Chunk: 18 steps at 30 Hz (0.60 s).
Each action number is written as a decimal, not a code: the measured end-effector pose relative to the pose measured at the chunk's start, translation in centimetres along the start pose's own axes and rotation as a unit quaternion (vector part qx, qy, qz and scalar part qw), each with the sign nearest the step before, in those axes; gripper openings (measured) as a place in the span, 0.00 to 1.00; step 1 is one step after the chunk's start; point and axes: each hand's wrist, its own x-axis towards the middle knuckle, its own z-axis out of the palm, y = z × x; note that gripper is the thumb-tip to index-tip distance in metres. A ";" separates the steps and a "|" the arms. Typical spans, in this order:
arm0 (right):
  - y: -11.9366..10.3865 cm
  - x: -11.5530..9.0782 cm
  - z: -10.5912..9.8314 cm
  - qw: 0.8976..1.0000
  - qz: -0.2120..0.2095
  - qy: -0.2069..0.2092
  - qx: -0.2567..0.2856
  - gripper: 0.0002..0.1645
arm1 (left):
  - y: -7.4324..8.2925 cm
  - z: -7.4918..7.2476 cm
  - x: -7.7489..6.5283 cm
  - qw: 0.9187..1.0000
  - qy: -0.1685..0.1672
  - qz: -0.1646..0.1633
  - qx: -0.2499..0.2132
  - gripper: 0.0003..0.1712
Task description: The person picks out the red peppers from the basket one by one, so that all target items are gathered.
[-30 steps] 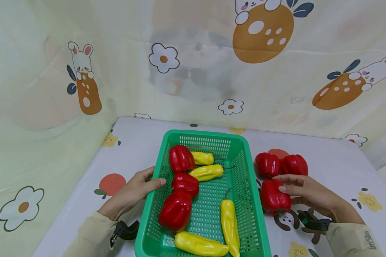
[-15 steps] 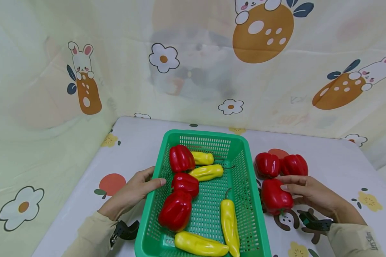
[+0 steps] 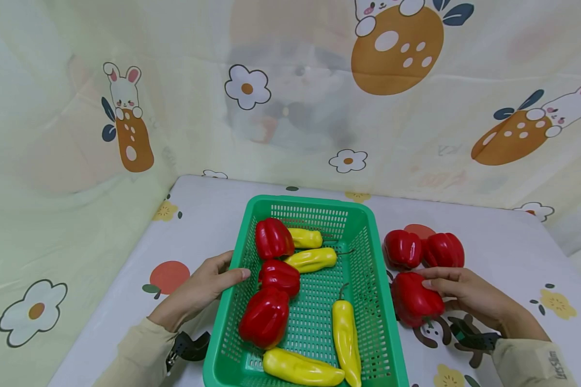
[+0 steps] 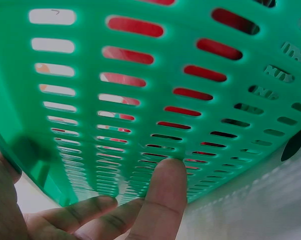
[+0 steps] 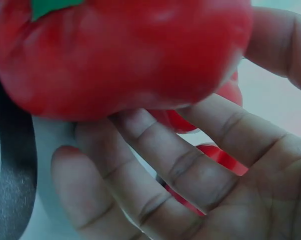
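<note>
printed backdrop (image 3: 300,134), basket (image 3: 314,200) on tablecloth (image 3: 208,220)

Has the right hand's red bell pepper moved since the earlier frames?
Yes: the red bell pepper has shifted slightly, its stem end rightward, against the monkey print.

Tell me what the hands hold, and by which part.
Right hand: a glossy red bell pepper, by its right side. Left hand: the rectangular green plastic basket, by its left rim.
</note>
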 end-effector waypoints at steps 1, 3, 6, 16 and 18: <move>0.0 0.0 0.0 1.000 0.000 0.000 -0.004 0.31 | 0.0 0.0 0.0 1.000 0.000 0.000 0.001 0.34; -0.1 0.0 0.0 1.000 0.000 0.001 -0.011 0.33 | 0.0 0.0 0.0 1.000 0.001 0.001 0.002 0.34; -0.2 -0.1 0.0 1.000 0.001 0.002 -0.025 0.35 | 0.0 0.0 0.0 1.000 0.000 0.002 0.003 0.34; -0.5 -0.4 0.3 0.999 0.008 0.012 -0.042 0.38 | 0.0 0.0 -0.1 1.000 0.000 0.002 0.001 0.34; -0.7 -0.6 0.4 0.999 0.012 0.017 -0.044 0.39 | 0.0 0.0 0.0 1.000 -0.001 0.001 0.001 0.34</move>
